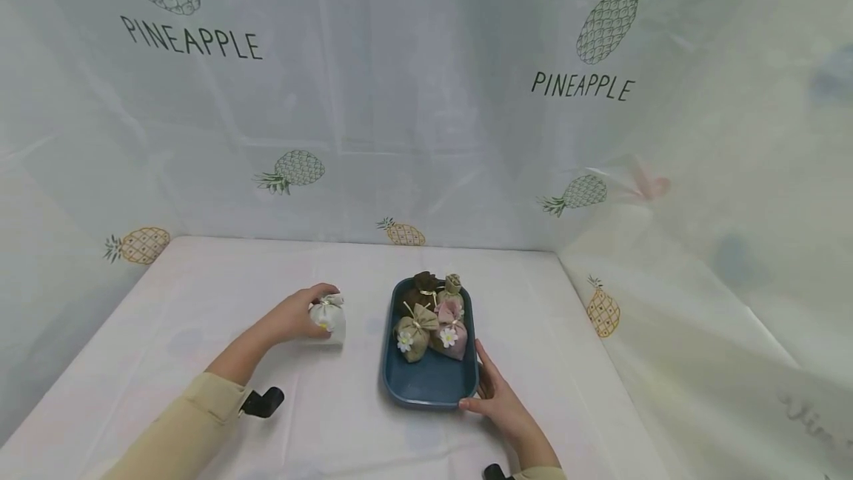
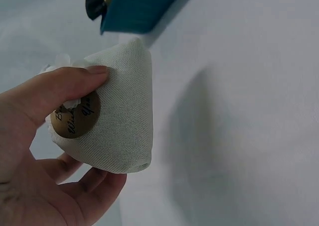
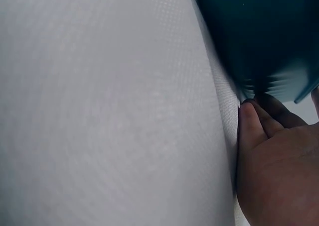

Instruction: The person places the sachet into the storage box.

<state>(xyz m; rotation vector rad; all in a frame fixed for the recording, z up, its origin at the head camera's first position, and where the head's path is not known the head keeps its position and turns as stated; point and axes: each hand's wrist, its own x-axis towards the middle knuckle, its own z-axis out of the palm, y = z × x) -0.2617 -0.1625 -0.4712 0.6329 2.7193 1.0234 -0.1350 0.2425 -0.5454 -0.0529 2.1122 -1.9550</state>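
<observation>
My left hand (image 1: 298, 315) grips a white cloth sachet (image 2: 127, 106) with the thumb on one face and the fingers around the other side. A round brown sticker (image 2: 77, 117) with lettering shows beside the thumb. The sachet casts a shadow on the table, to the left of a dark blue tray (image 1: 423, 395). Several tied sachets sit in the tray's far and middle part, among them a tan sachet (image 1: 417, 335) and a pink sachet (image 1: 453, 341), each with a white flower. My right hand (image 1: 496, 395) holds the tray at its near right corner, fingers along the side.
A white cloth with faint coloured prints covers the table (image 1: 220, 295). Behind and to the sides hang pale curtains (image 1: 413, 95) printed with pineapples. Black wrist camera mounts (image 1: 263, 402) sit at both sleeves.
</observation>
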